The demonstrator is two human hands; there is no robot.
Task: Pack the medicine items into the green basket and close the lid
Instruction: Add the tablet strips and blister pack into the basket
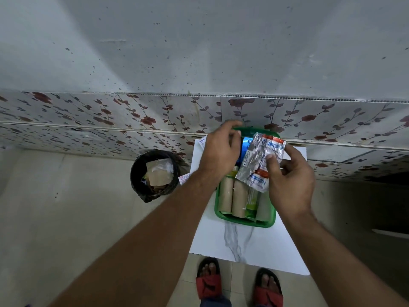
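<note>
Risk: right hand [290,176] pinches crumpled foil strips [259,160] over full basket [245,221], left hand [218,151] fingers grip lid [243,129]; strips may foul closure.

Left arm: bare, reaching forward and up from the lower left
Left hand [219,151]: palm down over the far end of the table, fingers curled, fingertips pinching a green edge
Right arm: bare, extended from the lower right
Right hand [290,176]: thumb [272,163] pressed on foil strips, fingers folded behind them
Feet: in red sandals, at the table's near edge
</note>
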